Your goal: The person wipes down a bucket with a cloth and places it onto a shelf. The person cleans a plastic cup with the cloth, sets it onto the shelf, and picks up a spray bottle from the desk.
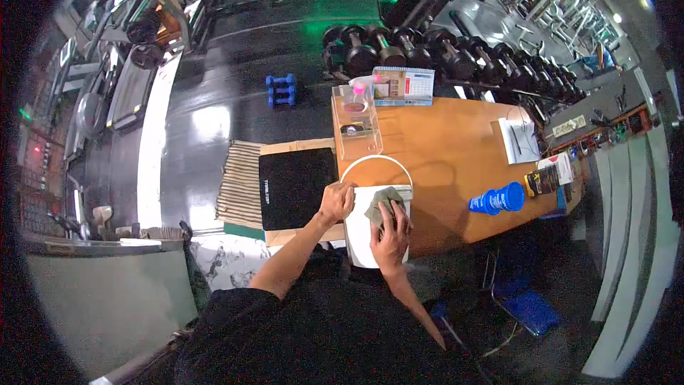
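Observation:
A white container (360,244) with a thin white arched handle (375,158) stands at the near edge of the wooden table. My left hand (337,202) is closed on its upper left edge, near the foot of the handle. On its top right part, my right hand (391,237) presses a crumpled grey-green cloth (375,209), fingers bent over it. The container's right side is partly hidden by my right hand.
On the wooden table (442,135) are a clear plastic organizer (358,137), a desk calendar (404,87), a blue shaker cup (496,199), a notebook (518,141) and small boxes (543,182). A black mat (297,187) lies left. Dumbbells (456,59) line a rack behind.

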The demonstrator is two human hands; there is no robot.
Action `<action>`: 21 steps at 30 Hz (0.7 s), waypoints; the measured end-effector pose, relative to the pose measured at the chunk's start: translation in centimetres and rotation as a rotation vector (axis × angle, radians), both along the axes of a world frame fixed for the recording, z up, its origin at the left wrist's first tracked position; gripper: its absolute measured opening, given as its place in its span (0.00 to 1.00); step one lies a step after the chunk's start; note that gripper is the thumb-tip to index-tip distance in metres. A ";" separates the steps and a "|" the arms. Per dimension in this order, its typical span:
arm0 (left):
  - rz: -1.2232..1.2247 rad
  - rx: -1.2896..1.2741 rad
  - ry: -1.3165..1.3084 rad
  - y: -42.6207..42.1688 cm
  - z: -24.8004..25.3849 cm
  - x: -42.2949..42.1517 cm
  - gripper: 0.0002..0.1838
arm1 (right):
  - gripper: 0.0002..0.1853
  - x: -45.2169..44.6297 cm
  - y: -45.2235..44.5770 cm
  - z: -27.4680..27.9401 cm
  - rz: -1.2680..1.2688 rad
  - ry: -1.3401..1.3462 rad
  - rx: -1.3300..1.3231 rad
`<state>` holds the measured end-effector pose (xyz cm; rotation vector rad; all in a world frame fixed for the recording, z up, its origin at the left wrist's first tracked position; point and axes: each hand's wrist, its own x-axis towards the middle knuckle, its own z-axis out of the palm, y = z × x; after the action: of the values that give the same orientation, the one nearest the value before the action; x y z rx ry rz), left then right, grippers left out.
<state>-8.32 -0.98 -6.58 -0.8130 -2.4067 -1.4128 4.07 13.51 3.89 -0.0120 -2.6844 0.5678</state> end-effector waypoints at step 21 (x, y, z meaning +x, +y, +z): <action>0.169 0.015 -0.146 3.6 4.6 1.6 0.12 | 0.28 2.5 0.2 1.2 0.109 -0.092 -0.093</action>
<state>-6.74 2.63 -1.99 -0.5048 -2.5004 -1.4664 6.56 13.74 5.08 0.0849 -2.7582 0.7422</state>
